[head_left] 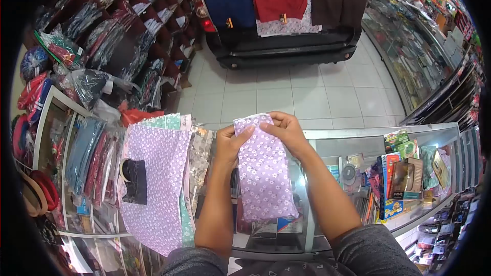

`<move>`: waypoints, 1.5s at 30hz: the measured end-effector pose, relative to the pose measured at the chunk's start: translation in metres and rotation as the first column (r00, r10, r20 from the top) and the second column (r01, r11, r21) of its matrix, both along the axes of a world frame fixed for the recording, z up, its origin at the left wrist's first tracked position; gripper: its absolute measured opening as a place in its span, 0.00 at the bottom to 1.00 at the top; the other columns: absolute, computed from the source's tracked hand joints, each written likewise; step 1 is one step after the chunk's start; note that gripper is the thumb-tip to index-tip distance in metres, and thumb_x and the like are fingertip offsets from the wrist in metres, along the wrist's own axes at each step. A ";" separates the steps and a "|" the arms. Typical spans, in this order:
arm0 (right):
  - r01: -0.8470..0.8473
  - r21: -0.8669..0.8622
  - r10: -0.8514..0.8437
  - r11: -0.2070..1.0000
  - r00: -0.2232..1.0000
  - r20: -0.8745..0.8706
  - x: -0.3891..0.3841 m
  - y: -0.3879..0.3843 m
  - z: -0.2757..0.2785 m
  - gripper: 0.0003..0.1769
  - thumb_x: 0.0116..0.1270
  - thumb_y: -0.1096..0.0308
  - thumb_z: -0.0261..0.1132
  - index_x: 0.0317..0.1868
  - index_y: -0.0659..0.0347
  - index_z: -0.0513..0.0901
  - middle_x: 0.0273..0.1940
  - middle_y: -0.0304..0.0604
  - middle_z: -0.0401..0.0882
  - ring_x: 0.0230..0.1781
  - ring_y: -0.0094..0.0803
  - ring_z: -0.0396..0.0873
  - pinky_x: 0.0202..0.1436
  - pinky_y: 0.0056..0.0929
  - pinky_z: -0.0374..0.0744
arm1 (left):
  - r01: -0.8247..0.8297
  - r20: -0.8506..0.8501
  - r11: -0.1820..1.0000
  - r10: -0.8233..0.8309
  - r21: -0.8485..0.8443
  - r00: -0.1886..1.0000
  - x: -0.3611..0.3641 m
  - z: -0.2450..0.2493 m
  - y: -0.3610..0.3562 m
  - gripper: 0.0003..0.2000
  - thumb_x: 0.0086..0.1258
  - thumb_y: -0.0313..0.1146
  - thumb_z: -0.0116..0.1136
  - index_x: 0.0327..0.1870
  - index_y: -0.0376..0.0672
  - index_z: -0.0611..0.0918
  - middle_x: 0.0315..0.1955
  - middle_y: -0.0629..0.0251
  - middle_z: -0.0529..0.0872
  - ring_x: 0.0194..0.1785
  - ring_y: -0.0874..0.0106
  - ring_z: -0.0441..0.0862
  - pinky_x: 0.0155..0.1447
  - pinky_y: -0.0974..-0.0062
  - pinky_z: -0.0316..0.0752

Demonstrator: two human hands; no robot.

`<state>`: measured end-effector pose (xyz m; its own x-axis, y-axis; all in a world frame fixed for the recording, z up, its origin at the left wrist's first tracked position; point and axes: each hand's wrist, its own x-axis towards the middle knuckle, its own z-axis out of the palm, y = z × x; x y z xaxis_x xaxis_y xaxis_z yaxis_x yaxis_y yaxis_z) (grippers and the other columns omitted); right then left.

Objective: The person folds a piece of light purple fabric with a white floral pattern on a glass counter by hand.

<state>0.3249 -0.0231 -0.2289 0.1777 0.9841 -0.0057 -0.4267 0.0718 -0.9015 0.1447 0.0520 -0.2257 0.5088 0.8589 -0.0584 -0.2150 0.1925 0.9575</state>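
Note:
A folded strip of lilac floral fabric (265,174) hangs from both hands above the glass counter, its lower end toward me. My left hand (232,140) grips its upper left edge, thumb on top. At the upper right edge, my right hand (286,132) pinches it the same way, with its fingers behind the cloth. Left of my hands lies a stack of floral fabrics, a lilac piece (158,174) uppermost, with mint green and pink ones under it. A dark tape dispenser-like object with a pale ring (134,180) rests on that lilac piece.
The glass display counter (348,134) spans in front of me, with boxed goods (401,179) at right. Packed garments (87,153) stand at left, below shelves of bagged clothes (112,30). Beyond the counter, a black vehicle's rear (286,46) carries draped cloths over a tiled floor (271,89).

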 end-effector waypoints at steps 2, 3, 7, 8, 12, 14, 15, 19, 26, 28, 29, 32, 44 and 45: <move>0.009 -0.025 -0.010 1.000 1.000 -0.018 -0.001 -0.001 0.002 0.17 0.74 0.72 0.72 0.59 0.71 0.85 0.46 0.46 0.92 0.42 0.24 0.88 0.49 0.23 0.84 | -0.003 0.017 1.000 0.003 0.009 1.000 0.002 0.007 -0.004 0.07 0.71 0.27 0.74 0.44 0.33 0.91 0.35 0.64 0.92 0.34 0.80 0.85 0.39 0.79 0.80; 0.014 -0.030 -0.015 0.999 1.000 -0.021 -0.001 -0.001 0.002 0.17 0.73 0.73 0.72 0.59 0.71 0.84 0.46 0.46 0.91 0.42 0.24 0.88 0.49 0.23 0.85 | 0.012 0.021 1.000 -0.012 0.006 1.000 0.001 0.004 -0.003 0.07 0.72 0.27 0.73 0.46 0.33 0.91 0.36 0.65 0.92 0.35 0.80 0.85 0.40 0.80 0.80; 0.040 -0.047 -0.041 0.998 0.999 -0.021 -0.008 -0.004 0.005 0.18 0.73 0.76 0.70 0.61 0.70 0.85 0.47 0.45 0.91 0.43 0.23 0.88 0.49 0.23 0.85 | 0.045 0.073 0.998 -0.042 -0.041 0.996 -0.002 0.000 -0.002 0.08 0.73 0.26 0.71 0.48 0.34 0.91 0.37 0.64 0.92 0.37 0.80 0.86 0.44 0.80 0.80; 0.062 -0.049 -0.063 0.997 0.998 -0.014 -0.011 -0.006 0.008 0.18 0.73 0.76 0.70 0.62 0.69 0.85 0.47 0.45 0.91 0.43 0.23 0.88 0.49 0.22 0.85 | 0.055 0.091 0.998 -0.052 -0.035 0.995 -0.004 -0.004 -0.001 0.08 0.73 0.26 0.71 0.49 0.34 0.90 0.38 0.64 0.92 0.39 0.80 0.86 0.46 0.80 0.80; 0.065 -0.029 -0.064 0.997 0.997 0.039 -0.009 -0.008 0.010 0.16 0.73 0.77 0.70 0.60 0.65 0.88 0.46 0.43 0.90 0.42 0.21 0.86 0.48 0.22 0.83 | 0.062 0.055 0.998 -0.062 -0.001 0.997 -0.004 -0.003 0.002 0.08 0.73 0.25 0.70 0.49 0.34 0.90 0.41 0.63 0.92 0.42 0.79 0.86 0.50 0.79 0.80; 0.045 -0.034 -0.044 0.998 0.999 0.019 -0.005 -0.008 0.004 0.15 0.73 0.76 0.70 0.59 0.64 0.89 0.45 0.42 0.90 0.42 0.20 0.84 0.47 0.21 0.82 | 0.056 0.073 0.998 -0.055 -0.011 0.996 -0.002 0.000 -0.001 0.07 0.73 0.24 0.69 0.49 0.34 0.90 0.42 0.64 0.92 0.43 0.79 0.86 0.49 0.78 0.80; 0.009 -0.043 -0.007 0.999 0.999 0.032 -0.001 -0.008 0.002 0.15 0.73 0.76 0.70 0.59 0.64 0.89 0.45 0.41 0.89 0.42 0.20 0.84 0.47 0.21 0.82 | 0.045 0.095 0.999 -0.043 -0.018 0.995 -0.001 0.002 -0.002 0.07 0.73 0.24 0.69 0.48 0.34 0.89 0.42 0.64 0.91 0.43 0.79 0.86 0.49 0.78 0.81; -0.021 -0.049 0.020 0.999 1.000 -0.010 -0.003 -0.008 0.010 0.15 0.73 0.74 0.71 0.58 0.65 0.89 0.44 0.39 0.89 0.42 0.19 0.84 0.48 0.20 0.81 | 0.063 0.055 0.998 -0.062 -0.022 0.997 -0.004 0.003 0.001 0.06 0.71 0.21 0.68 0.46 0.34 0.89 0.42 0.67 0.91 0.43 0.79 0.86 0.50 0.78 0.80; -0.013 0.061 0.003 0.998 0.989 0.150 -0.008 -0.012 0.009 0.16 0.72 0.77 0.68 0.58 0.67 0.89 0.47 0.41 0.90 0.44 0.21 0.84 0.50 0.21 0.81 | 0.119 0.144 0.969 -0.152 0.215 0.978 -0.007 -0.014 0.011 0.10 0.61 0.12 0.68 0.40 0.37 0.88 0.43 0.60 0.90 0.47 0.71 0.86 0.54 0.74 0.80; -0.014 0.057 0.003 0.998 0.980 0.197 -0.009 -0.011 0.005 0.15 0.72 0.79 0.66 0.57 0.68 0.89 0.48 0.42 0.90 0.46 0.21 0.84 0.52 0.22 0.82 | 0.135 0.134 0.942 -0.184 0.308 0.974 -0.007 -0.020 0.014 0.10 0.61 0.12 0.68 0.38 0.38 0.89 0.43 0.61 0.90 0.47 0.71 0.86 0.56 0.74 0.79; -0.014 0.048 0.004 0.999 0.980 0.200 -0.008 -0.010 0.004 0.15 0.72 0.79 0.66 0.57 0.68 0.89 0.48 0.42 0.90 0.46 0.21 0.84 0.53 0.22 0.82 | 0.145 0.163 0.938 -0.204 0.313 0.965 -0.009 -0.025 0.017 0.09 0.65 0.14 0.68 0.43 0.37 0.89 0.44 0.62 0.90 0.48 0.73 0.86 0.57 0.75 0.79; -0.022 0.002 0.021 1.000 0.975 0.220 -0.006 -0.010 0.008 0.15 0.73 0.79 0.66 0.57 0.69 0.89 0.49 0.42 0.91 0.47 0.22 0.85 0.54 0.23 0.82 | 0.062 0.117 0.988 -0.079 0.140 0.990 -0.007 -0.008 0.005 0.11 0.70 0.16 0.66 0.51 0.35 0.87 0.46 0.62 0.91 0.49 0.76 0.86 0.55 0.74 0.80; 0.149 0.116 -0.167 0.982 0.972 0.164 -0.006 -0.007 0.002 0.17 0.66 0.85 0.62 0.50 0.66 0.91 0.41 0.39 0.89 0.41 0.22 0.82 0.46 0.22 0.80 | 0.105 0.198 0.982 -0.136 0.158 0.971 0.002 -0.011 0.005 0.11 0.65 0.11 0.59 0.42 0.37 0.84 0.52 0.57 0.89 0.54 0.71 0.86 0.56 0.75 0.84; 0.122 0.127 -0.147 0.984 0.967 0.210 -0.004 -0.007 -0.001 0.16 0.64 0.86 0.61 0.48 0.66 0.91 0.40 0.39 0.89 0.41 0.22 0.82 0.47 0.23 0.79 | 0.114 0.170 0.980 -0.142 0.164 0.975 0.002 -0.012 0.006 0.11 0.63 0.09 0.58 0.40 0.37 0.83 0.52 0.56 0.88 0.55 0.70 0.86 0.57 0.74 0.84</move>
